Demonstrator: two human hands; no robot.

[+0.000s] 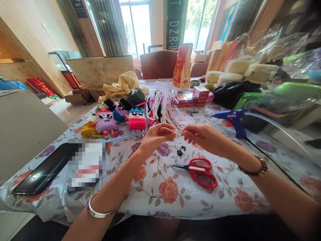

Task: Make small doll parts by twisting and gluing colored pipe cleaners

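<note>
Between the thumb and fingertips of my left hand [160, 135] is a short cream-coloured piece [176, 135], perhaps a cut bit of pipe cleaner. My right hand [204, 136] hovers just to its right, fingers bent and drawn together, apart from the left; whatever its fingertips may pinch is too small to make out. Below the hands, small black curled bits [180, 152] lie on the flowered tablecloth [140, 204]. Closer to me are red-handled scissors [200, 170]. Beyond my hands lies a bundle of white, pink and black pipe cleaners [160, 108].
Right of my hands stands a blue glue gun [233, 120] with a cable. Several stuffed-looking figures [106, 122] sit at the left, behind a dark phone-like slab [47, 167]. Small red boxes [192, 97], a red paper bag [182, 67] and cream rolls [238, 68] stand farther back.
</note>
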